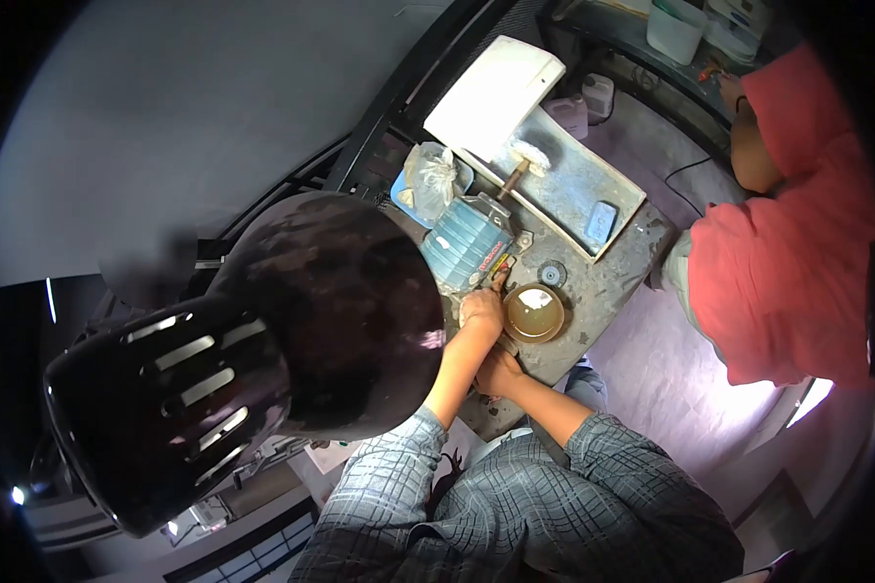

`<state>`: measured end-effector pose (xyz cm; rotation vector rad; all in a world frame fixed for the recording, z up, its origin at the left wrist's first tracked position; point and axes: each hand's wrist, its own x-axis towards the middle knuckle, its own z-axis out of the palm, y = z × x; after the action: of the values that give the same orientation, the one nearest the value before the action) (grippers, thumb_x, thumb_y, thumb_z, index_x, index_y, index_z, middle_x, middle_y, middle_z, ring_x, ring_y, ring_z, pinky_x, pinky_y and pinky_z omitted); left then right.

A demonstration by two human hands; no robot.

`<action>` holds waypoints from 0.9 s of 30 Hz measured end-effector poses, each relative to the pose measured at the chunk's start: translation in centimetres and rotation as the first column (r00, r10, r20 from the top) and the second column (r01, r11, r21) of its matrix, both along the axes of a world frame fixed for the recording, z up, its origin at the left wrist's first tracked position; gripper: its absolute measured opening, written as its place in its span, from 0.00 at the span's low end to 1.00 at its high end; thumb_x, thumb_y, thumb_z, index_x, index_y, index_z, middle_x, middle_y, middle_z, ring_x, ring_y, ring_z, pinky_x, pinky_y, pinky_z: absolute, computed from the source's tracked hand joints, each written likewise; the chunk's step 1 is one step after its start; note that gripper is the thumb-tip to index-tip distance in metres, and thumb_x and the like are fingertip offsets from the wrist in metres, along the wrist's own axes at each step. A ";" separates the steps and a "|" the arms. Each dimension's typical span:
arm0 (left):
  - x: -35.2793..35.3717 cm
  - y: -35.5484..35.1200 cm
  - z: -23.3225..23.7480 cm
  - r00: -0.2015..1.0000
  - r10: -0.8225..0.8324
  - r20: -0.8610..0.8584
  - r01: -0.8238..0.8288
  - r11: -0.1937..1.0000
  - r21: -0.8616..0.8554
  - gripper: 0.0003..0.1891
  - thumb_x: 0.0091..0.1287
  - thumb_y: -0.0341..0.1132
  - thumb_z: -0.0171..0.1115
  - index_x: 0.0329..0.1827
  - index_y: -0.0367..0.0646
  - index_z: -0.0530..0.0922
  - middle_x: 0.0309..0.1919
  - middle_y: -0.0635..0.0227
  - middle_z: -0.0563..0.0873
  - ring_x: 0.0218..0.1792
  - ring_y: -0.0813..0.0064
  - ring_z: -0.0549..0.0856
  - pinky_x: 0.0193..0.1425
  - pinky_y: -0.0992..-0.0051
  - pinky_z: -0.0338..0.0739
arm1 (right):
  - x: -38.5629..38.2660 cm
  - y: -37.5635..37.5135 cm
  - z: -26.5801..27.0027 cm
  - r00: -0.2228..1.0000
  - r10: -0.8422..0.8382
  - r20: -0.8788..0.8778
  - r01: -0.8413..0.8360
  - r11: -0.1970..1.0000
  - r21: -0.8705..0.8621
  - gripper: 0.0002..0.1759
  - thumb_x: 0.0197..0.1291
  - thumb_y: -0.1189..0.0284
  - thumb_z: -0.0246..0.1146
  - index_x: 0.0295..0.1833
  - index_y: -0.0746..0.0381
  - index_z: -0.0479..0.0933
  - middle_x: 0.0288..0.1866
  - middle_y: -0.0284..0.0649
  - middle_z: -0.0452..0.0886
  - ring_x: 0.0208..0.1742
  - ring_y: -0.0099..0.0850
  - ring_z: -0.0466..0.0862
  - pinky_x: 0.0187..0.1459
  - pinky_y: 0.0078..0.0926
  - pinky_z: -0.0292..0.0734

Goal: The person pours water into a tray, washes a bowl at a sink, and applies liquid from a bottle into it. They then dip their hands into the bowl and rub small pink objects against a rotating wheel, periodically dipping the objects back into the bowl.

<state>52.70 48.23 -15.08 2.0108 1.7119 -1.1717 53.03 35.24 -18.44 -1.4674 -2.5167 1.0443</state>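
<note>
A teal bench machine stands on the grey worktable. My left hand is at the machine's near side, fingers closed round something too small to make out. Just below it, near the table's edge, my right hand is closed too, and what it holds is hidden. A round bowl of brownish liquid sits right of both hands. Beyond the bowl lies a small dark wheel with a light centre.
A dark lamp hood fills the left foreground. Behind the machine are a shallow tray with a brush and blue block, a white lid and a plastic bag. Another person in red is at the right.
</note>
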 end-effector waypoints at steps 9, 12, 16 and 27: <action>0.1 -0.7 1.5 0.976 -0.193 0.101 0.179 0.975 0.133 0.38 0.68 0.31 0.49 0.77 0.65 0.40 0.45 0.63 0.86 0.41 0.67 0.88 0.39 0.64 0.84 | -0.7 0.2 -0.2 0.999 -0.015 -0.028 0.013 0.997 -0.070 0.33 0.58 0.59 0.56 0.67 0.65 0.64 0.72 0.48 0.60 0.75 0.39 0.55 0.73 0.33 0.46; 0.1 -0.7 1.2 0.976 -0.174 0.128 0.154 0.976 0.154 0.37 0.68 0.31 0.48 0.77 0.64 0.41 0.44 0.64 0.86 0.40 0.67 0.88 0.40 0.66 0.83 | 0.6 0.6 3.9 0.967 0.132 0.217 -0.130 0.991 -0.025 0.31 0.59 0.59 0.54 0.66 0.64 0.65 0.71 0.47 0.62 0.74 0.39 0.57 0.73 0.36 0.46; -2.3 -1.6 -2.8 0.902 -0.425 0.072 0.396 0.882 0.254 0.33 0.62 0.29 0.51 0.73 0.41 0.56 0.40 0.59 0.86 0.37 0.58 0.86 0.44 0.64 0.79 | -0.4 0.0 0.6 1.000 0.009 -0.012 -0.008 0.996 0.090 0.30 0.59 0.59 0.54 0.64 0.63 0.69 0.65 0.48 0.70 0.70 0.43 0.64 0.71 0.42 0.50; -12.4 -9.4 6.5 0.813 -0.012 0.582 -0.384 0.740 0.552 0.28 0.50 0.29 0.59 0.59 0.40 0.72 0.32 0.53 0.86 0.32 0.51 0.86 0.39 0.58 0.81 | -0.8 -0.1 1.5 1.000 -0.021 0.000 0.021 0.993 0.115 0.32 0.52 0.59 0.63 0.59 0.66 0.69 0.64 0.52 0.66 0.67 0.43 0.63 0.64 0.44 0.61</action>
<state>40.33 38.80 -8.54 2.1180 2.0777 0.1698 52.27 35.14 -16.99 -1.4598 -2.5098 0.8793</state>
